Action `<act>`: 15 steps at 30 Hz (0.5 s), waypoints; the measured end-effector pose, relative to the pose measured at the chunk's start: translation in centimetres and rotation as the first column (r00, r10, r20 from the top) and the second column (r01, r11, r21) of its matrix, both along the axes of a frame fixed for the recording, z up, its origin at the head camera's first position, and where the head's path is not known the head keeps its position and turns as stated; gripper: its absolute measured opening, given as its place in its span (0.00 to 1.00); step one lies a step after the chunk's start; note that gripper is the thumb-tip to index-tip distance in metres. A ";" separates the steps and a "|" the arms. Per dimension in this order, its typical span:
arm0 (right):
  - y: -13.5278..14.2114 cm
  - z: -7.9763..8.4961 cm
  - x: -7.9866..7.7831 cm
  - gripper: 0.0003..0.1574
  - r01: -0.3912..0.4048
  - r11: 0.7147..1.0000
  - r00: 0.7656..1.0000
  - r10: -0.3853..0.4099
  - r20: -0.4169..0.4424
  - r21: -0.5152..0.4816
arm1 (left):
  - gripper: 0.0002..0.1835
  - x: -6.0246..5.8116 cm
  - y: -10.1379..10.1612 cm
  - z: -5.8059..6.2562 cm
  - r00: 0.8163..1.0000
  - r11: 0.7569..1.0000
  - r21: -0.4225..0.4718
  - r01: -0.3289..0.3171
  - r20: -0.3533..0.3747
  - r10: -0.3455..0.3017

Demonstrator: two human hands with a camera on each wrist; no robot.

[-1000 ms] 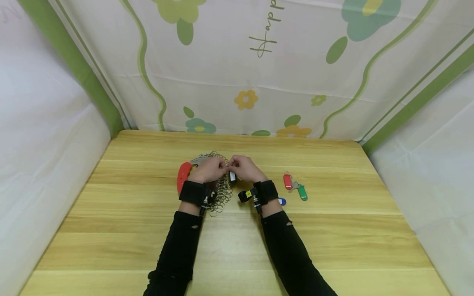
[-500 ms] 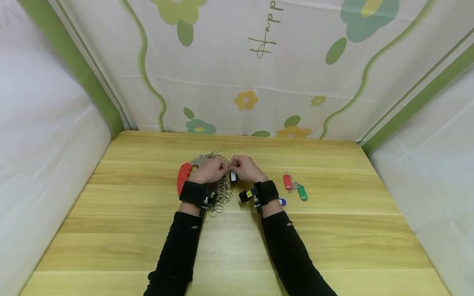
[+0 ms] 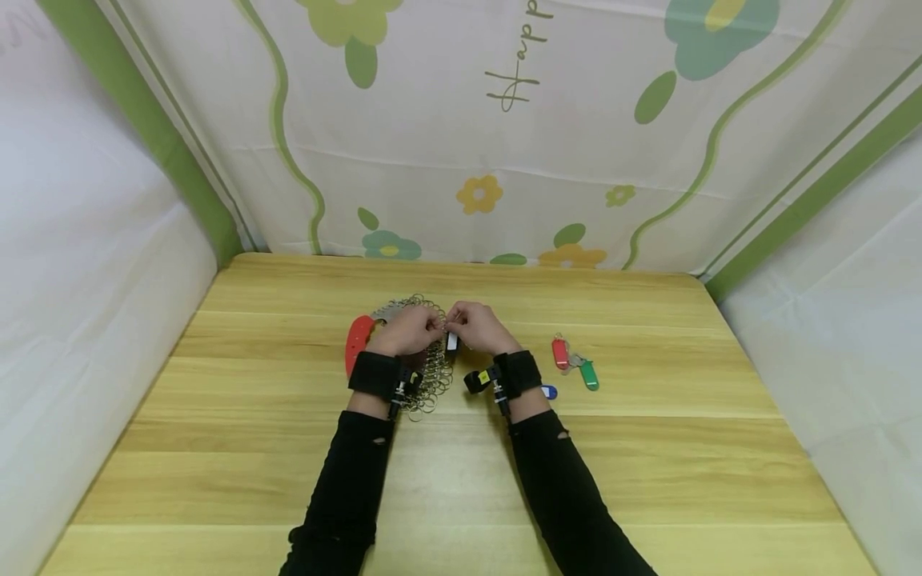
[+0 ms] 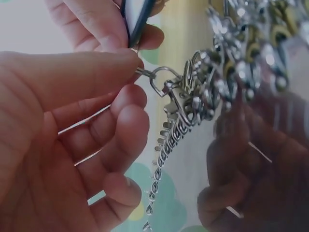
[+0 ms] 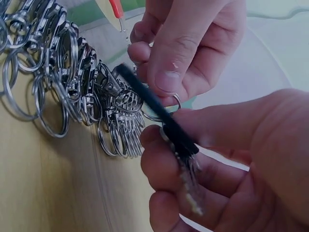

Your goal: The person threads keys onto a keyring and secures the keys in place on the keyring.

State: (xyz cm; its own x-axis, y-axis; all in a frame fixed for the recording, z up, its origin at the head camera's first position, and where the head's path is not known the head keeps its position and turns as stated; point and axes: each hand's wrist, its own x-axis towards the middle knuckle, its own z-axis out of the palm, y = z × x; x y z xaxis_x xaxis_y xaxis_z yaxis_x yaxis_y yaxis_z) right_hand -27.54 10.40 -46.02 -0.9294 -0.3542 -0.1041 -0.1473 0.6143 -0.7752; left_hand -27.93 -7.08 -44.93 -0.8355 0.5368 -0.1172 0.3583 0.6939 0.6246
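Nearest the person, two black sleeves (image 3: pixel 342 480) lie over the wooden table (image 3: pixel 461 488), on the near side of a clasp band (image 3: pixel 435 372), a curved row of metal clasps and rings that is the landmark here. Black wrist straps (image 3: pixel 374 374) with small cameras come next, one just at the band's near left and the other to its right. A blue tag (image 3: pixel 551 392), partly hidden by the right wrist, lies farther right of the band. The left hand (image 3: pixel 405 330) is above the band, its thumb and forefinger closed on a thin metal ring (image 5: pixel 179 100) right beside one clasp — whether the two are linked, I cannot tell. The right hand (image 3: pixel 481 328), just right of the band, pinches a black tag (image 3: pixel 451 342) and a bunch of keys (image 5: pixel 190 186) between thumb and curled fingers. A red curved piece (image 3: pixel 356 344) sits left of the band. Well to its right lie a green tag (image 3: pixel 589 375), some loose keys (image 3: pixel 575 362) and a red tag (image 3: pixel 560 353), close together. Beyond the band, past the table's far edge, hangs a flowered cloth (image 3: pixel 418 176).
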 end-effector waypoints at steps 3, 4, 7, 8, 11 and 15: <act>0.0 0.1 0.0 0.04 -0.019 1.000 1.000 0.019 -0.003 -0.002 | 0.11 0.0 0.1 0.0 1.000 1.000 -0.023 -0.012 -0.005 0.012; 0.0 0.1 0.0 0.04 -0.026 1.000 1.000 0.026 -0.003 -0.002 | 0.11 0.0 0.1 0.1 1.000 0.999 -0.028 -0.016 -0.004 0.016; 0.1 0.2 0.0 0.04 -0.045 0.999 0.999 0.045 -0.006 0.009 | 0.10 0.1 0.2 0.1 0.999 0.999 -0.035 -0.034 0.000 0.034; 0.1 0.2 0.0 0.04 -0.048 0.999 0.999 0.048 -0.009 0.012 | 0.10 0.1 0.2 0.1 0.999 0.999 -0.031 -0.038 -0.002 0.038; 0.1 0.3 0.0 0.03 -0.044 0.999 0.999 0.045 -0.013 0.021 | 0.09 0.1 0.1 0.0 0.999 0.999 -0.023 -0.047 -0.010 0.046; 0.0 0.2 -0.1 0.04 -0.019 1.000 1.000 0.019 0.001 0.019 | 0.08 0.0 -0.1 -0.1 0.999 0.999 -0.012 -0.032 -0.024 0.031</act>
